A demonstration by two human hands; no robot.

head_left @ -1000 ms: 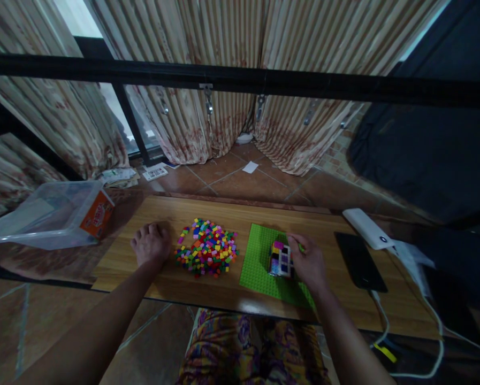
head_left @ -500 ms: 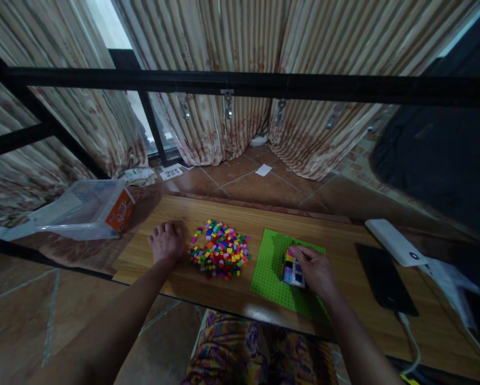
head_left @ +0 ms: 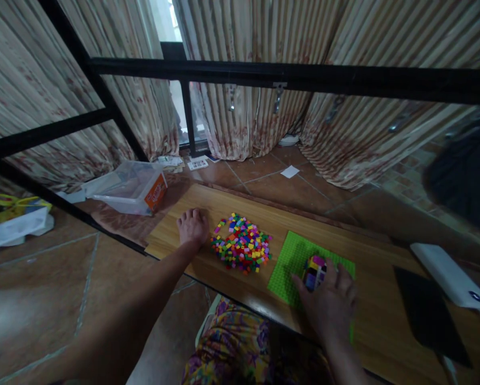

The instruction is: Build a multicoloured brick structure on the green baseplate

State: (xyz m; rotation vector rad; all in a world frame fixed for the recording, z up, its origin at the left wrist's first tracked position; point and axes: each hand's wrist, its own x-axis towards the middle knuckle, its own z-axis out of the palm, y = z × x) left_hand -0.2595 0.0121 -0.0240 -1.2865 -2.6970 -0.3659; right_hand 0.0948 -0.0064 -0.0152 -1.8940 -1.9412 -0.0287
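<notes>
A pile of small many-coloured bricks [head_left: 242,247] lies on the wooden board [head_left: 368,342]. My left hand [head_left: 192,227] rests on the board just left of the pile, fingers curled into a loose fist with nothing seen in them. Right of the pile lies a green baseplate [head_left: 290,262], and on it stands a small block built of coloured bricks [head_left: 314,271]. My right hand [head_left: 330,305] lies over the plate's near side, its fingers wrapped round the near side of the block.
A clear plastic tub with an orange label [head_left: 133,187] lies on the floor at the left. A black phone [head_left: 428,315] and a white power bank [head_left: 448,275] lie at the board's right end. A black metal rail [head_left: 304,77] crosses overhead. Curtains hang behind.
The view has swung left and down. My right hand has slid toward me across the green plate, still on the block. My left hand stays by the pile.
</notes>
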